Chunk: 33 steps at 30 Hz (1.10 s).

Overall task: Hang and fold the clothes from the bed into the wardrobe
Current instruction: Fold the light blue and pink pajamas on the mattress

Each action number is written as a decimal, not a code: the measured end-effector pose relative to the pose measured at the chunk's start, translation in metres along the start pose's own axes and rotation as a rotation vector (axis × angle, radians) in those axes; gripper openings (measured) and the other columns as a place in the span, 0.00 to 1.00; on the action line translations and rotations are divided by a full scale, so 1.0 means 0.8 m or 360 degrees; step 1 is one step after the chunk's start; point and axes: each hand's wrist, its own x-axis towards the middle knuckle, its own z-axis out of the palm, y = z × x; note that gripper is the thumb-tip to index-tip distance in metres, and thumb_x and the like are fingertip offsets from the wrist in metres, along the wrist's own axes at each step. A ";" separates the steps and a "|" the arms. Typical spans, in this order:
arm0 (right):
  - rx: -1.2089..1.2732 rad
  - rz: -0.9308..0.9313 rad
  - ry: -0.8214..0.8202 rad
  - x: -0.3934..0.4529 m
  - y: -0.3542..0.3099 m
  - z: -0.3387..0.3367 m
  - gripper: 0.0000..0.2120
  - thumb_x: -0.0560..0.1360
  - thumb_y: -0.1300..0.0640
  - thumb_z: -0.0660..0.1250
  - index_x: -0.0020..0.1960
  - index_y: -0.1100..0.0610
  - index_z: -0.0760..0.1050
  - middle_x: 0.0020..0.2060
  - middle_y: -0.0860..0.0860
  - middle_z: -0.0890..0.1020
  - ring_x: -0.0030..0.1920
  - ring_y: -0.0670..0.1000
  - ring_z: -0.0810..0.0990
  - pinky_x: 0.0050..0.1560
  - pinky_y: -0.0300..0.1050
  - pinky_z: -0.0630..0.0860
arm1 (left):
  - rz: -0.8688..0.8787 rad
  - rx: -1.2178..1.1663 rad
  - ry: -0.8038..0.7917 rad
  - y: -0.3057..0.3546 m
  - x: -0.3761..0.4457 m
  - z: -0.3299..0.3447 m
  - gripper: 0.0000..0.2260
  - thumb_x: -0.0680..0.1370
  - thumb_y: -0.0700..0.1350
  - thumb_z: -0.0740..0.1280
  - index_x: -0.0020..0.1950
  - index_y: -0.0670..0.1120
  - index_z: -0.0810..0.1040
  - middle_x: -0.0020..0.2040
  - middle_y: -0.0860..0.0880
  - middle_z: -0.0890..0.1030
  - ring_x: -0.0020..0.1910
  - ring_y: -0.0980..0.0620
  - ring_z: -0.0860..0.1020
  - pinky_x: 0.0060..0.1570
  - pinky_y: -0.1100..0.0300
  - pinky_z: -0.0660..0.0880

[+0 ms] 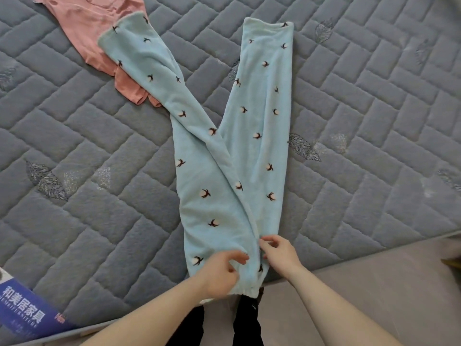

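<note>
Light blue fleece trousers (217, 151) with a small dark flower print lie on the grey quilted mattress (374, 121), folded at the waist and with the two legs spread in a V toward the far side. The waistband hangs slightly over the near edge. My left hand (222, 270) rests on the waist part with its fingers loosely bent on the fabric. My right hand (279, 250) touches the right edge of the waist, its fingers spread and slightly curled. A pink garment (94, 28) lies at the far left, partly under the left trouser leg.
A blue label with white characters (27, 310) sits on the mattress corner at the lower left. The mattress's near edge runs diagonally across the lower right, with grey floor (361, 283) beyond it. My dark-clothed legs (247, 320) stand against the bed.
</note>
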 end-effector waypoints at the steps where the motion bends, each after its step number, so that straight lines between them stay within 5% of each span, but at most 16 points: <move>1: -0.0003 -0.0030 -0.0008 0.004 -0.009 0.004 0.09 0.75 0.44 0.74 0.51 0.46 0.80 0.47 0.46 0.85 0.48 0.48 0.84 0.55 0.50 0.81 | 0.0023 -0.0041 0.0150 -0.002 -0.001 -0.013 0.22 0.75 0.37 0.62 0.59 0.62 0.80 0.55 0.65 0.82 0.42 0.62 0.80 0.48 0.65 0.79; 3: -0.0111 -0.0067 -0.0025 0.010 -0.027 0.012 0.14 0.72 0.41 0.75 0.52 0.44 0.77 0.46 0.43 0.83 0.50 0.46 0.82 0.52 0.45 0.78 | 0.0029 -0.0078 0.0406 -0.003 -0.004 -0.045 0.18 0.76 0.38 0.64 0.54 0.62 0.80 0.53 0.71 0.80 0.42 0.60 0.80 0.41 0.63 0.79; 6: -0.0410 -0.0149 0.0040 0.013 -0.042 0.022 0.05 0.74 0.47 0.71 0.46 0.47 0.77 0.40 0.46 0.82 0.46 0.50 0.81 0.46 0.47 0.78 | 0.0010 -0.0062 0.0704 -0.006 0.001 -0.092 0.16 0.77 0.39 0.65 0.52 0.62 0.80 0.48 0.66 0.80 0.37 0.57 0.80 0.30 0.62 0.76; 10: -0.0295 -0.0221 0.0287 0.003 -0.035 0.009 0.06 0.73 0.54 0.64 0.38 0.52 0.72 0.35 0.50 0.79 0.35 0.51 0.77 0.33 0.47 0.72 | 0.0068 0.0210 0.0953 -0.013 0.016 -0.149 0.14 0.78 0.42 0.67 0.53 0.64 0.76 0.53 0.61 0.76 0.47 0.57 0.79 0.41 0.59 0.75; 17: -0.0663 0.0035 0.0069 0.005 -0.015 -0.022 0.02 0.76 0.53 0.65 0.46 0.51 0.73 0.47 0.51 0.81 0.49 0.56 0.81 0.49 0.51 0.80 | -0.0133 0.0837 0.0484 -0.032 0.036 -0.172 0.31 0.77 0.55 0.68 0.79 0.54 0.64 0.78 0.51 0.62 0.73 0.45 0.66 0.69 0.50 0.71; 22: -0.0589 -0.0408 0.0348 0.028 -0.077 -0.011 0.25 0.72 0.47 0.70 0.66 0.45 0.67 0.62 0.46 0.72 0.58 0.51 0.77 0.51 0.48 0.73 | -0.0293 0.1044 0.0204 -0.043 0.047 -0.157 0.46 0.76 0.62 0.70 0.85 0.54 0.46 0.85 0.50 0.44 0.83 0.43 0.49 0.80 0.47 0.59; 28: -0.0603 -0.0592 0.0252 0.066 -0.165 0.022 0.35 0.75 0.43 0.73 0.78 0.48 0.63 0.71 0.47 0.69 0.64 0.53 0.77 0.63 0.51 0.73 | -0.0322 0.1113 0.0062 -0.040 0.061 -0.170 0.46 0.76 0.62 0.70 0.85 0.55 0.47 0.85 0.49 0.42 0.84 0.44 0.51 0.80 0.49 0.58; 30: -0.0725 -0.0518 0.0227 0.075 -0.178 0.031 0.31 0.76 0.44 0.72 0.76 0.49 0.67 0.68 0.49 0.73 0.65 0.56 0.78 0.62 0.50 0.73 | -0.0346 0.1120 0.0009 -0.041 0.065 -0.175 0.45 0.76 0.61 0.70 0.85 0.55 0.47 0.85 0.50 0.41 0.84 0.45 0.52 0.80 0.51 0.59; 33: -0.0679 -0.0504 0.0344 0.083 -0.184 0.033 0.08 0.80 0.51 0.66 0.57 0.50 0.78 0.53 0.53 0.82 0.54 0.59 0.81 0.49 0.49 0.76 | -0.0362 0.1130 -0.0034 -0.041 0.069 -0.179 0.45 0.76 0.61 0.70 0.85 0.55 0.47 0.85 0.50 0.40 0.84 0.46 0.52 0.79 0.52 0.60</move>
